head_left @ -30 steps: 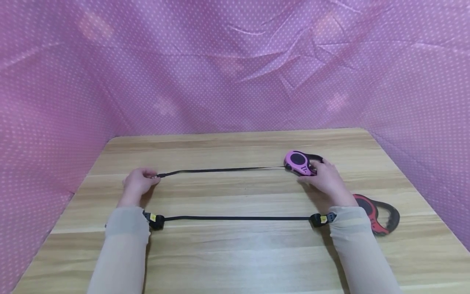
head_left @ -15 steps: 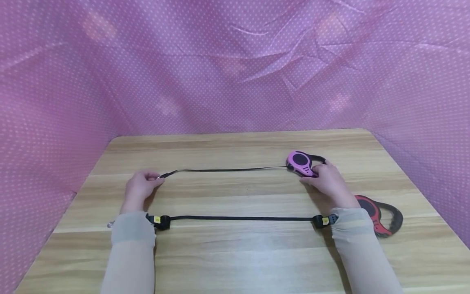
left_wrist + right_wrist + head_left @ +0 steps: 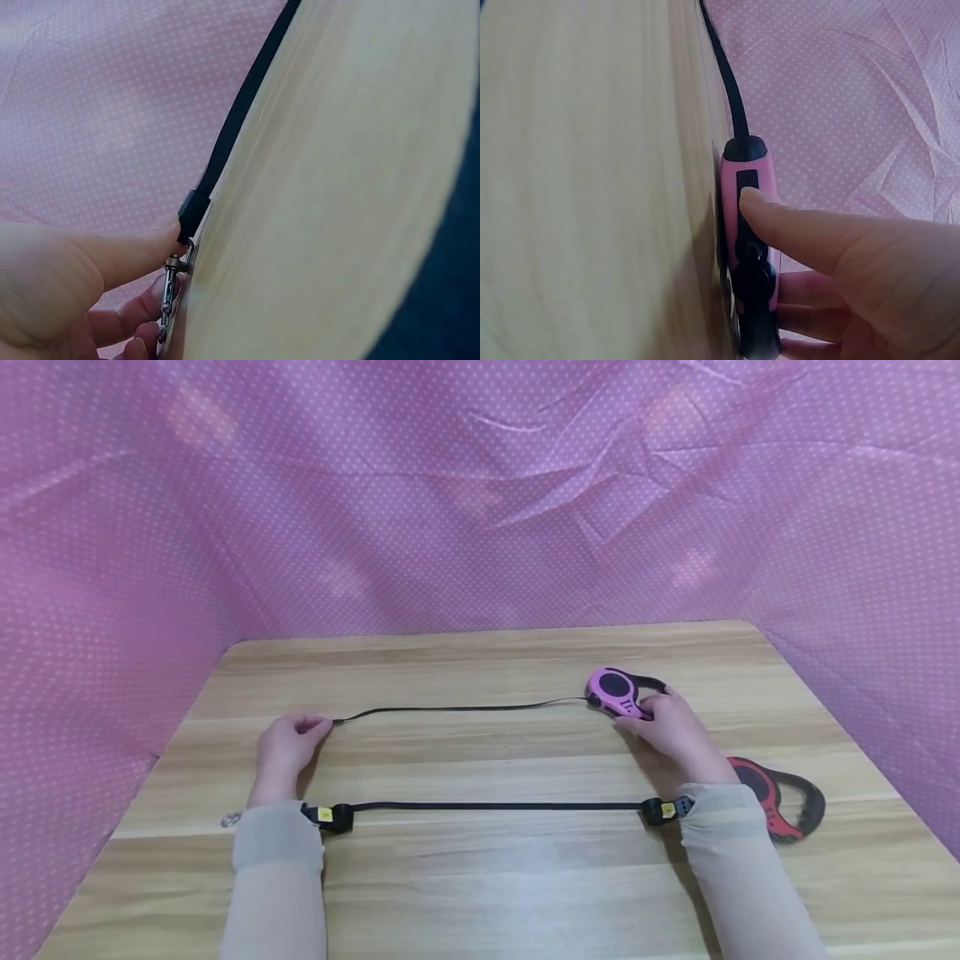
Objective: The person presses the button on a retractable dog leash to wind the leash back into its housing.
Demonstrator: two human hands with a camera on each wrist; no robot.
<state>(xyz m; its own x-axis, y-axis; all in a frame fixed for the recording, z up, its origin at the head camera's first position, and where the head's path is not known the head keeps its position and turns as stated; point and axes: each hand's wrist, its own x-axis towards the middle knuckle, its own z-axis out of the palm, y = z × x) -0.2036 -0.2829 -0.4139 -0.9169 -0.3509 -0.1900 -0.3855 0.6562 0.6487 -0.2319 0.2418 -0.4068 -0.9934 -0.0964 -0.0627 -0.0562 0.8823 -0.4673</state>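
The pink retractable leash lay toward the far right of the wooden table, held by the right hand, whose thumb rested along the casing's black button strip while the fingers curled round the other side; whether it pressed anything could not be told. The left hand pinched the end of the black strap by its metal clip. The strap bent gently near both ends, so good handling probably meant keeping the casing braced, the clip firmly pinched and the webbing untwisted, with slack taken up smoothly. The red retractable leash by the right sleeve was best left undisturbed.
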